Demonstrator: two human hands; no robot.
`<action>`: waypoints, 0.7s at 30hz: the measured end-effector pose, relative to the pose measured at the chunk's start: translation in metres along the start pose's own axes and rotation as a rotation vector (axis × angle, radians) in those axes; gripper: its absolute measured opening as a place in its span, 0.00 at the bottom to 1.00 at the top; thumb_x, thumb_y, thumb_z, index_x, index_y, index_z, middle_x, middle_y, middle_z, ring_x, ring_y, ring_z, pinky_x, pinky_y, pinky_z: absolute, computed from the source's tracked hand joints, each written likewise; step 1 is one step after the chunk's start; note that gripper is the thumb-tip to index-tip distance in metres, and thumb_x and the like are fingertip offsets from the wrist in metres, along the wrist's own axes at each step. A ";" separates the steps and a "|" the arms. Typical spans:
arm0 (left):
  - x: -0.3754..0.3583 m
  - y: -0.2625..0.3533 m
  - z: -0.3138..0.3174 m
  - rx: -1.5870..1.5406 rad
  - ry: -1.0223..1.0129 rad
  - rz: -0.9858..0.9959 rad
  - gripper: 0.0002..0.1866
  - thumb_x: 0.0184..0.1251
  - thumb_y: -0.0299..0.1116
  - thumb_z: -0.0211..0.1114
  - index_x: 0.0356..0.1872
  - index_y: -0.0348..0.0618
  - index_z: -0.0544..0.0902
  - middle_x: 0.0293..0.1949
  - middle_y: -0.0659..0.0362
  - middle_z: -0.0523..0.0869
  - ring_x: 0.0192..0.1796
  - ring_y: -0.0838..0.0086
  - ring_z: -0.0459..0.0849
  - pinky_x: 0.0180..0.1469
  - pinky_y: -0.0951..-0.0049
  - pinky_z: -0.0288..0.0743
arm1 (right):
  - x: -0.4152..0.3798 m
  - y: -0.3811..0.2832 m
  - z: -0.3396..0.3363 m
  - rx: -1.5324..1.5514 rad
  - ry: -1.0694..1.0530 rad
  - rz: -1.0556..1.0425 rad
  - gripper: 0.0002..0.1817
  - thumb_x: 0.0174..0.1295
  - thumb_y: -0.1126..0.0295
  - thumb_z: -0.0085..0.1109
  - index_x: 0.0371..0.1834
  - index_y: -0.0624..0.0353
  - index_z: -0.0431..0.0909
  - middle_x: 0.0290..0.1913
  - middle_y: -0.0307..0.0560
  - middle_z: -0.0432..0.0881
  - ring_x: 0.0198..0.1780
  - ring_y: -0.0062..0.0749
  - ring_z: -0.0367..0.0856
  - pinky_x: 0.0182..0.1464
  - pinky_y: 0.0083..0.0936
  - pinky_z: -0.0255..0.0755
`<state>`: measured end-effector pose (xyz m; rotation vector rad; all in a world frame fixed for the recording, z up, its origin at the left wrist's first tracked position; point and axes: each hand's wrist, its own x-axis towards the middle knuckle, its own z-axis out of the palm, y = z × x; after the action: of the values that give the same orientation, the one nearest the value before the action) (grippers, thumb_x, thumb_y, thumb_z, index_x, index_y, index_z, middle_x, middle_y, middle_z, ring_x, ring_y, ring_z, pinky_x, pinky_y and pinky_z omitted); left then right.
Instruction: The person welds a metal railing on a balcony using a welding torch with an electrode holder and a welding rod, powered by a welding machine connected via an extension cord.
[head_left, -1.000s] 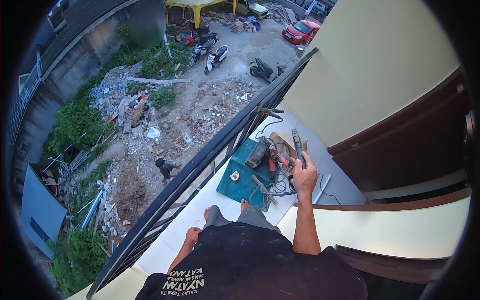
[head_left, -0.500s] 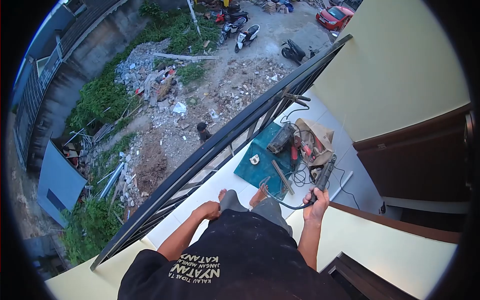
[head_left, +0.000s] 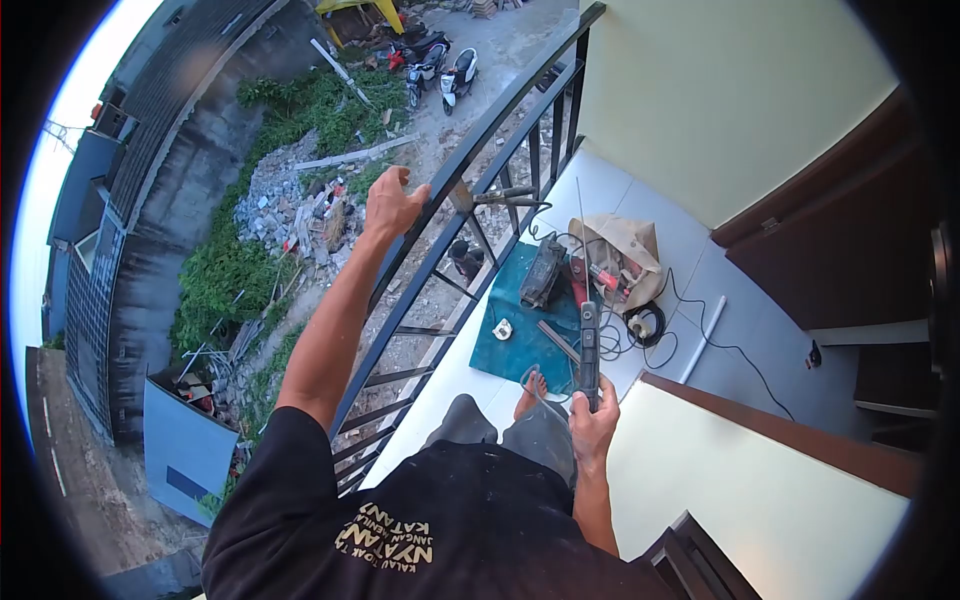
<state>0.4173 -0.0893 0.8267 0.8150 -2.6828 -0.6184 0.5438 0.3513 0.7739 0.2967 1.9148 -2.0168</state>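
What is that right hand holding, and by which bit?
The right hand holds a long, dark tool by its near end, the end closest to the body.

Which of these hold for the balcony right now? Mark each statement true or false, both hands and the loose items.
1. The right hand holds a black tool. True.
2. The left hand is down at the tan bag. False: it is up by the railing's top rail.
3. The small white item lies on the teal mat. True.
4. The white tube lies on the teal mat. False: it is on the tiled floor.
5. The black boxy device is on the teal mat. True.
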 end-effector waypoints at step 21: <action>0.084 0.028 0.074 0.336 -0.309 -0.017 0.25 0.46 0.43 0.77 0.35 0.26 0.87 0.39 0.36 0.89 0.44 0.45 0.89 0.49 0.55 0.84 | 0.002 -0.021 -0.008 -0.363 -0.033 0.006 0.26 0.60 0.72 0.59 0.62 0.68 0.74 0.44 0.58 0.86 0.44 0.37 0.88 0.49 0.31 0.79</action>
<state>0.3094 -0.0932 0.7862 0.8862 -3.1212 -0.3190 0.5329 0.3601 0.7919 0.1739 2.2032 -1.6151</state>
